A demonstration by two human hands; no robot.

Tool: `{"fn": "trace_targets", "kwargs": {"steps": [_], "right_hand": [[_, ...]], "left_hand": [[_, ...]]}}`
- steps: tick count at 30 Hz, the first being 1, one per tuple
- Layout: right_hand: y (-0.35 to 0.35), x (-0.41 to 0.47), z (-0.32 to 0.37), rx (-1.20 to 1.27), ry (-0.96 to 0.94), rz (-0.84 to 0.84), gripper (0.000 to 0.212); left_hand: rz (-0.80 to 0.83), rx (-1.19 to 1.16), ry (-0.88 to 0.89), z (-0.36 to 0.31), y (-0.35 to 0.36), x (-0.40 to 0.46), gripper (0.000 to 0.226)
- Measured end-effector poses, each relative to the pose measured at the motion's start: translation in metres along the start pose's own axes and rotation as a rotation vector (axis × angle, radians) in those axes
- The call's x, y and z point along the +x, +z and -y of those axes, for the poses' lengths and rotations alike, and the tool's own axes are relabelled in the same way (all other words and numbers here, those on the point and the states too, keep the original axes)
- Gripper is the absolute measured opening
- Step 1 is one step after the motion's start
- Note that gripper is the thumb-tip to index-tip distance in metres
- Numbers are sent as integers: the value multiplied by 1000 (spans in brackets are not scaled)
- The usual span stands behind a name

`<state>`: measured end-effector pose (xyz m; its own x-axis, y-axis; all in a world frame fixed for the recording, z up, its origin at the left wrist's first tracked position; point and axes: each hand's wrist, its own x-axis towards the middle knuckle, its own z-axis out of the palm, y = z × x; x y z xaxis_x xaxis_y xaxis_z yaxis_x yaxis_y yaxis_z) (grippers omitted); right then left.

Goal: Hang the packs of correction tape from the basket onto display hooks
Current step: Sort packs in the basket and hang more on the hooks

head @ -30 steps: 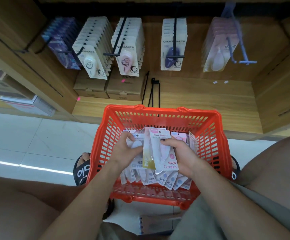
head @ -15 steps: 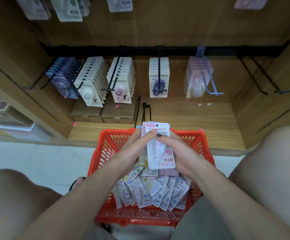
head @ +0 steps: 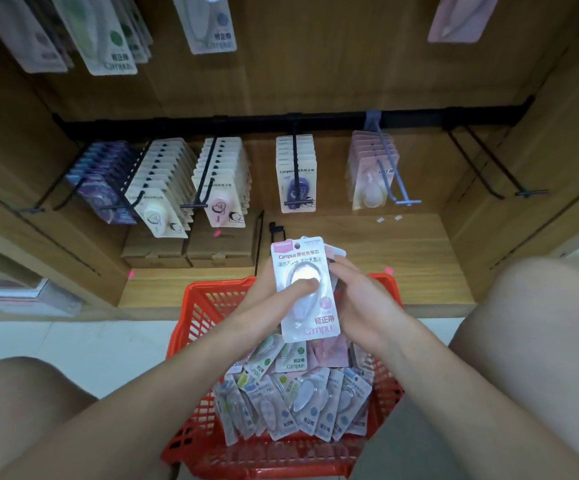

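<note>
A small stack of correction tape packs (head: pixel 307 268) is held upright above the red basket (head: pixel 198 306). My left hand (head: pixel 277 292) grips the stack, its thumb pressed on the front pack's blister. From the right side my right hand (head: pixel 360 299) holds the packs at the back of the stack. Several more packs (head: pixel 298 400) lie loose in the basket below. Black display hooks (head: pixel 295 168) on a rail carry rows of packs; a bare black hook (head: pixel 488 168) juts out at the right, and a blue-grey hook (head: pixel 395 181) holds pink packs.
Two brown cartons (head: pixel 191 247) sit on the wooden shelf base (head: pixel 402 258) under the hooks. More packs (head: pixel 111 39) hang from an upper row. My knees flank the basket on the white tiled floor (head: pixel 73 341). Boxes (head: pixel 11 289) fill the left bay.
Both hands lifted the stack of packs out of the basket and up toward the shelf. The view tilted upward, bringing the upper row of hanging packs into sight.
</note>
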<state>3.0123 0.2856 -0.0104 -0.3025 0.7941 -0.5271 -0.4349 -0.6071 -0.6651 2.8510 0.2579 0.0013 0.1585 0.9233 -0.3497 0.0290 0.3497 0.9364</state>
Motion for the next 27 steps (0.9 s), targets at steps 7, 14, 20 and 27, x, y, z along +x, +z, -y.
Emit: {"fn": "trace_targets", "kwargs": {"steps": [7,14,20,27], "right_hand": [[-10,-2,-3,-108,-146,-146,23],[-13,0,-1,-438,-244,-224,25],[-16,2,-3,-422,-286,-261,36],[-36,6,1,-259,-416,-552,20]], "left_hand": [[-30,-143,-85,4,7,12,54],[66,-125,-148,8,7,17,37],[35,-77,-135,8,10,18,34],[-19,-106,-104,8,23,19,27]]}}
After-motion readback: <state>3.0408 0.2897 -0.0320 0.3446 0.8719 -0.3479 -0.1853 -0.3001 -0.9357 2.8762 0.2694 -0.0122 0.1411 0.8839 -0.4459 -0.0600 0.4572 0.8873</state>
